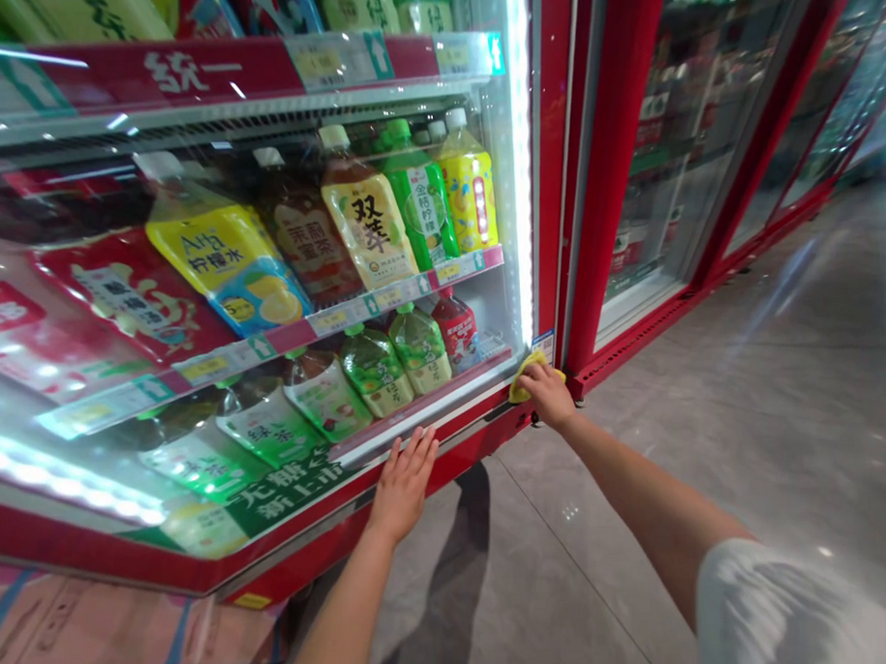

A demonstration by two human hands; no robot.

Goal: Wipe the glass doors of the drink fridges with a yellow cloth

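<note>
At the right of centre in the frame, we see the right hand [548, 394] grasping a yellow cloth [519, 386], fingers bent over it, at the lower right corner of the fridge [553, 163]. The left hand [405, 483], below centre, is released — its fingers stretch out flat on the fridge's lower edge. Behind the glass, near the hands, we find a lower row of bottles [376, 373], and above it a shelf [390, 295] with larger drinks [371, 228] in yellow, green and red. A bright light strip [523, 174] runs down beside them. At lower left we make out pink boxes [111, 624]; at lower right, a pale sleeve [757, 592] — and beyond it the grey floor [708, 439], with red-framed cabinets [630, 161] at upper right
</note>
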